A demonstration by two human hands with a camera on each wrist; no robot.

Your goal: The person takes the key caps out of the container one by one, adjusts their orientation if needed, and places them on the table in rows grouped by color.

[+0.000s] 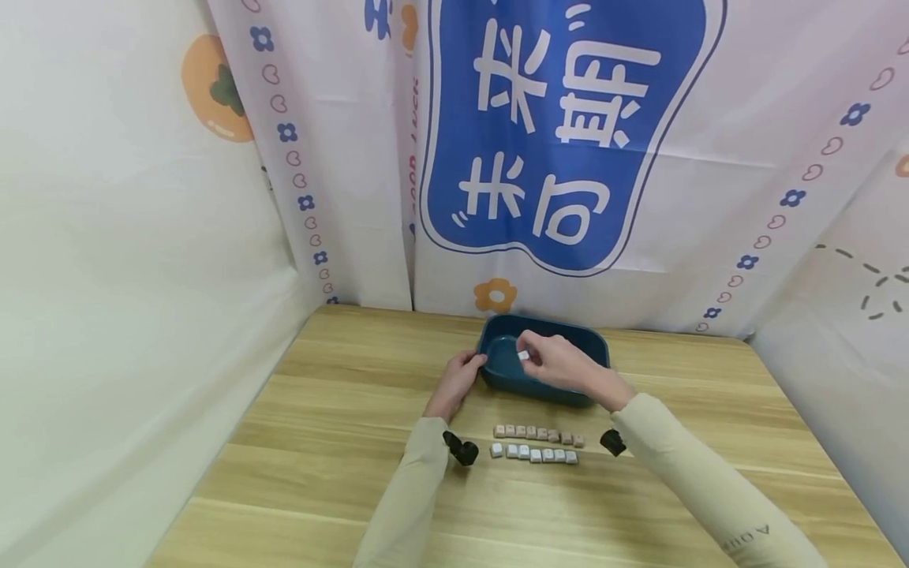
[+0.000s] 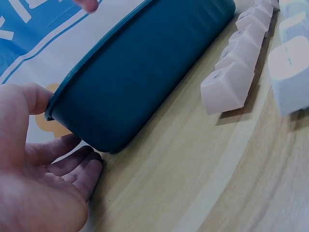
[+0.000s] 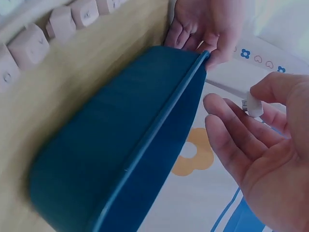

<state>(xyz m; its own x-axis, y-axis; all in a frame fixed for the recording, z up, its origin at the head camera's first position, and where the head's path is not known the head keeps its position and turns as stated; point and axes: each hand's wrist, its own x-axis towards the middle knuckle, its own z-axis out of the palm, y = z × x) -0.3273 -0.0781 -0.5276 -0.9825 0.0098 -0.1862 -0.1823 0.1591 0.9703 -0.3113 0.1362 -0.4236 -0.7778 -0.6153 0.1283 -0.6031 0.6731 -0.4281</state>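
A dark teal plastic bin [image 1: 543, 389] stands at the back of the wooden table. My left hand [image 1: 454, 383] holds its left end, the thumb over the rim and the fingers low against the wall, as the left wrist view shows. Above the bin's opening, my right hand [image 1: 564, 364] pinches a small white keycap [image 3: 254, 107] between thumb and forefinger, the other fingers loosely spread. In front of the bin lie two rows of keycaps: pinkish-beige keycaps [image 1: 521, 431] in the farther row, white keycaps [image 1: 536, 455] in the nearer one.
The wooden table [image 1: 298, 442] reaches back to a printed curtain [image 1: 355, 158] hanging right behind the bin. Pale cloth walls [image 1: 106, 237] close off both sides. Both forearms reach in from the front, on either side of the keycap rows.
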